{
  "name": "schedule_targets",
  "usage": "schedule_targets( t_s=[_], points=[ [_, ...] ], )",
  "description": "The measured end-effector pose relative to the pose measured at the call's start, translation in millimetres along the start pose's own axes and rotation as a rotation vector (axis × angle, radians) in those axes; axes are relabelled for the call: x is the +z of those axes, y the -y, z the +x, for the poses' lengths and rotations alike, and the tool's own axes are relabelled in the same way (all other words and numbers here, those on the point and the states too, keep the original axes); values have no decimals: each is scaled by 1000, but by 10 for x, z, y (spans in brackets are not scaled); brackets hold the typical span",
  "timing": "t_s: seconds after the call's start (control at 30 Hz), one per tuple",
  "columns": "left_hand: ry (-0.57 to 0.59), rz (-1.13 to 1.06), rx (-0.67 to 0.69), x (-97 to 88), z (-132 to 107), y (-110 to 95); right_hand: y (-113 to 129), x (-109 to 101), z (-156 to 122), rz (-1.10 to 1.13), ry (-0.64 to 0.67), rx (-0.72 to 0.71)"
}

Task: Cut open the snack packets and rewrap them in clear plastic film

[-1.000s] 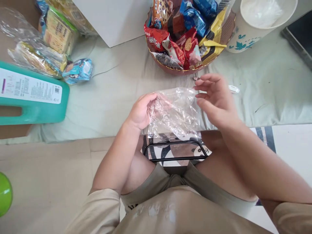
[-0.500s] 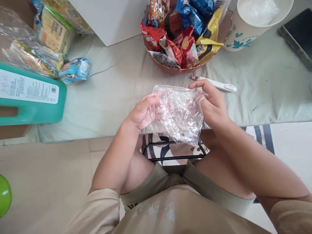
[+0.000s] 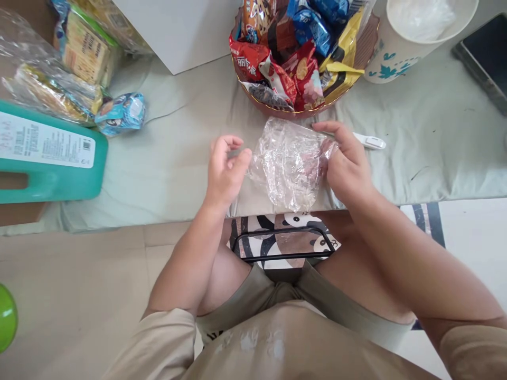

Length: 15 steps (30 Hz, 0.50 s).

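My right hand (image 3: 346, 163) pinches a crumpled clear plastic bag (image 3: 291, 163) by its right side, with the index finger stretched along the top. The bag hangs over the table's front edge, looking creased and see-through. Just left of it is my left hand (image 3: 226, 171), fingers loosely curled and thumb apart from them. Its thumb tip is close to the bag's left edge, and nothing shows inside the hand. Behind my right hand lies a slim white-handled tool (image 3: 370, 141), mostly covered now.
A reddish bowl (image 3: 277, 112) of wrapped snacks stands beyond the bag. To its right are a paper cup (image 3: 390, 66) with clear plastic inside and a dark phone-like object (image 3: 485, 60). At left lie a teal jug (image 3: 79, 182), a blue packet (image 3: 122, 113) and bagged snacks (image 3: 85, 50).
My left hand has come off the bag and moved left and slightly up. The bag has shifted up toward the bowl and bunched more, still in my right hand.
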State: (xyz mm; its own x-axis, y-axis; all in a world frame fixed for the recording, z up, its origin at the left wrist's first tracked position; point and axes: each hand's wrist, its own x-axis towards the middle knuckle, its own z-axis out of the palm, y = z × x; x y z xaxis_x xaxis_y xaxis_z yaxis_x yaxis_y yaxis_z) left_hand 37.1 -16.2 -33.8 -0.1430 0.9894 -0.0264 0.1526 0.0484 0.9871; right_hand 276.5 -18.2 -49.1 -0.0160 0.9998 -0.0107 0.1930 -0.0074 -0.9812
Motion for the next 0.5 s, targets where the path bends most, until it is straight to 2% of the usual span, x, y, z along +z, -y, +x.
schedule_targets(
  t_s=[0.1, 0.17, 0.23, 0.37, 0.5],
  points=[
    [28, 301, 130, -28, -29, 37, 30, -65, 10, -212, 2, -161],
    [84, 403, 199, -19, -54, 25, 68, -116, 18, -383, 23, -299],
    [142, 469, 322, 17, -82, -2, 96, -155, 30, -500, 99, -407],
    [394, 559, 532, 110, -134, -30, 101, -186, 52, -562, 244, -529],
    [577, 744, 559, 93, -147, -25, 93, -245, 75, -580, 308, -544]
  ],
)
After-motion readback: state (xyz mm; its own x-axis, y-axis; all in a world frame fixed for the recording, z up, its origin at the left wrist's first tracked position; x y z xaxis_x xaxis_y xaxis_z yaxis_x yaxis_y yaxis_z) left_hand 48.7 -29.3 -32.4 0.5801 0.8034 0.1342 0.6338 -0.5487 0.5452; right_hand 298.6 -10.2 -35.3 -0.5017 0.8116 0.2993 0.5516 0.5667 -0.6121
